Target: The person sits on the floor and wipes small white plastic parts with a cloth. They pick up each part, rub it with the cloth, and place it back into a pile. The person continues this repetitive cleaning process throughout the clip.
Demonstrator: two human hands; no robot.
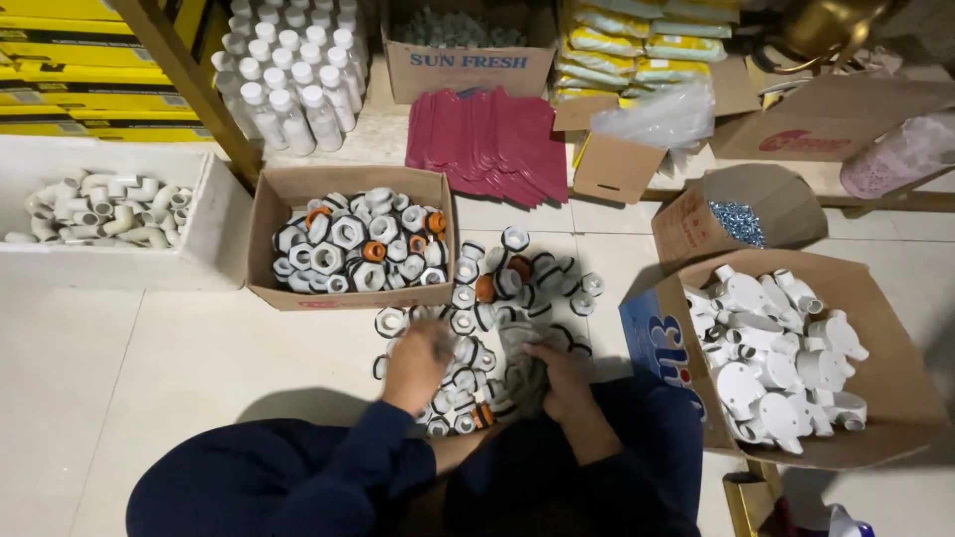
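Loose fittings: a heap of white plastic hexagonal nuts with black rubber rings (497,298), a few of them orange, lies spread on the pale tiled floor (179,348) straight in front of the person.
Left hand: the left hand (416,363) is down on the near left edge of the heap, fingers curled over the pieces; whether it grips one I cannot tell.
Right hand: the right hand (562,383) rests on the near right part of the heap, fingers bent among the nuts; its hold is hidden too.
Sleeves: dark blue sleeves (328,467) cover both forearms.
Box behind the heap: an open brown cardboard box (350,239) filled with the same white and orange nuts, just beyond the heap.
Box to the right: a larger tilted cardboard box (796,363) holding white plastic round junction fittings.
Far left: a white tray of white plastic elbow pipes (104,214).
Further back: flat dark red pouches (487,144) and rows of white-capped clear bottles (288,75).
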